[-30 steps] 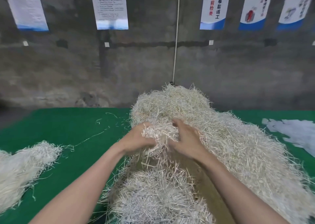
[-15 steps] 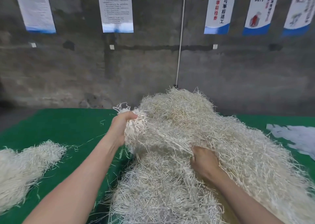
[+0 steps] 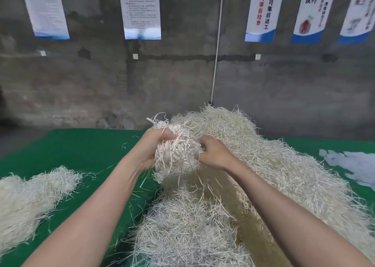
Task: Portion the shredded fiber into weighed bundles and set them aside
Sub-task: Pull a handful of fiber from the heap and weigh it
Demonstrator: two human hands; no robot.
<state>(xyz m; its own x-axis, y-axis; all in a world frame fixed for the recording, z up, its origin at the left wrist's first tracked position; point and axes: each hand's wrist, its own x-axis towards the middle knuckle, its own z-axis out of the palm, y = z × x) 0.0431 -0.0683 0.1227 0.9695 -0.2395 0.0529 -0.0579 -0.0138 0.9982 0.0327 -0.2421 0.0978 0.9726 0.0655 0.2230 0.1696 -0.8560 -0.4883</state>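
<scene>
A big heap of pale shredded fiber (image 3: 253,161) covers the middle and right of the green table (image 3: 81,151). Between my hands, raised above the heap's near slope, is a rounded clump of fiber (image 3: 178,155). My left hand (image 3: 151,147) grips the clump from the left, with strands sticking up past its fingers. My right hand (image 3: 213,153) holds the clump's right side with curled fingers. A smaller separate pile of fiber (image 3: 34,193) lies at the left edge of the table.
A grey concrete wall (image 3: 182,84) with hanging posters stands right behind the table. White sheet-like material (image 3: 353,165) lies at the table's right edge. Loose strands are scattered on the green surface between the two piles.
My right hand came up out of the heap to the clump's right side. My left hand stayed raised with the fiber, which is now gathered into a ball between both hands.
</scene>
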